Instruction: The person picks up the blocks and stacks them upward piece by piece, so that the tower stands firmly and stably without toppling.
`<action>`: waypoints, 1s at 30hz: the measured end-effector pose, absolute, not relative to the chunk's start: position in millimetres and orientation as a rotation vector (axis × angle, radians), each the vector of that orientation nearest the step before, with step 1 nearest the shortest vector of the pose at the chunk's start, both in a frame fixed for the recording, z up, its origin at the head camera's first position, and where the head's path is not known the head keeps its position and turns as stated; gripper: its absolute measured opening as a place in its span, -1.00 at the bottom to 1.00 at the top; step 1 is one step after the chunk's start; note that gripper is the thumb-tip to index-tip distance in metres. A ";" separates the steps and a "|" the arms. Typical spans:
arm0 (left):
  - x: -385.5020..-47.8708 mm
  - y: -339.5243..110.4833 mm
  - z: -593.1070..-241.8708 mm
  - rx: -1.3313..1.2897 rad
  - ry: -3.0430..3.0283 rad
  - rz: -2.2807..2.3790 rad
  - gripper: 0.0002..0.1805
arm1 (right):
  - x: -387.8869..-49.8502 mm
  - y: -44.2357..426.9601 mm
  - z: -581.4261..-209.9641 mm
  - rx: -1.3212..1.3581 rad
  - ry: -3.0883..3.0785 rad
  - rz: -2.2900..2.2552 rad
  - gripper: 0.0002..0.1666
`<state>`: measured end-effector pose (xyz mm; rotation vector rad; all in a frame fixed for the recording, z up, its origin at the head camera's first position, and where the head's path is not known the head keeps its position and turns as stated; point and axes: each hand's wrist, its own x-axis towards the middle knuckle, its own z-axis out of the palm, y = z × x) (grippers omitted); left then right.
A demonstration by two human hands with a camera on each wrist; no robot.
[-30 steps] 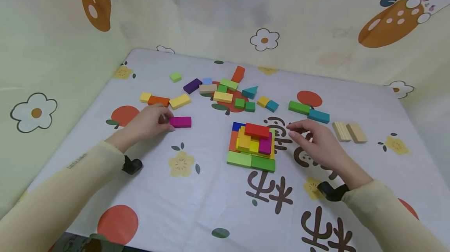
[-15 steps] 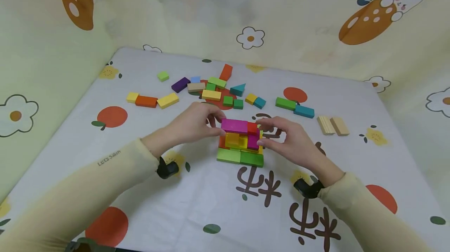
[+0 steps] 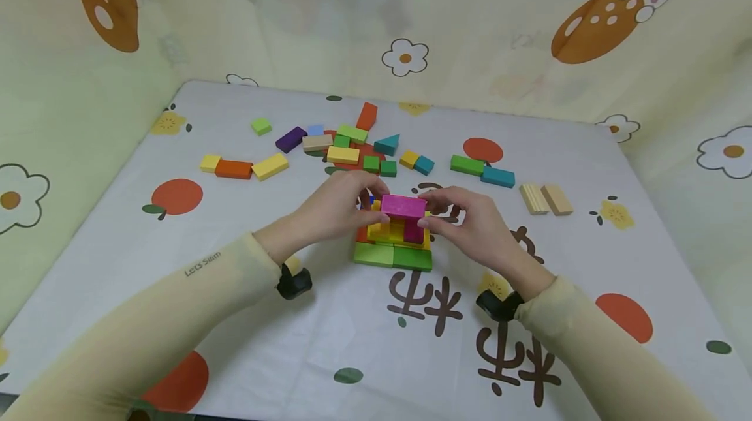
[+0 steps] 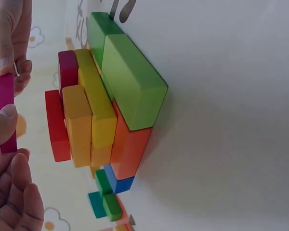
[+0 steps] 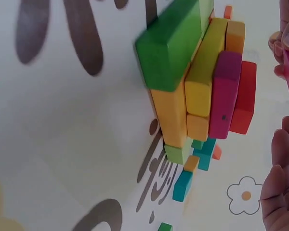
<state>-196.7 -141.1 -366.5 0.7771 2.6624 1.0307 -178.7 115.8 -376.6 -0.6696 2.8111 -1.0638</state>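
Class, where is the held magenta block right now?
In the head view, the magenta block is central, between left hand and right hand, above the stacked blocks.

The held block (image 3: 404, 206) is above the stack (image 3: 395, 237); loose blocks (image 3: 343, 156), some perhaps touching, lie behind.

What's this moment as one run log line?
left hand: pinches magenta block | right hand: holds its other end | magenta block: above block stack, not touching

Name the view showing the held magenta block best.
Head view: the held magenta block shows nearly whole. Left wrist view shows mainly its narrow edge, partly covered; right wrist view shows just a part, cut off by the border.
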 end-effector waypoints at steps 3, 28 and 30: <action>-197.6 -142.3 -365.9 0.772 2.671 1.005 -0.57 | -182.3 114.2 -377.1 -0.677 2.819 -1.041 -0.52; -191.1 -137.1 -386.8 0.611 2.601 1.053 -0.64 | -177.2 108.9 -392.4 -0.620 2.788 -0.886 -0.56; -191.3 -137.2 -387.1 0.609 2.602 1.054 -0.63 | -177.5 108.5 -392.4 -0.613 2.792 -0.886 -0.56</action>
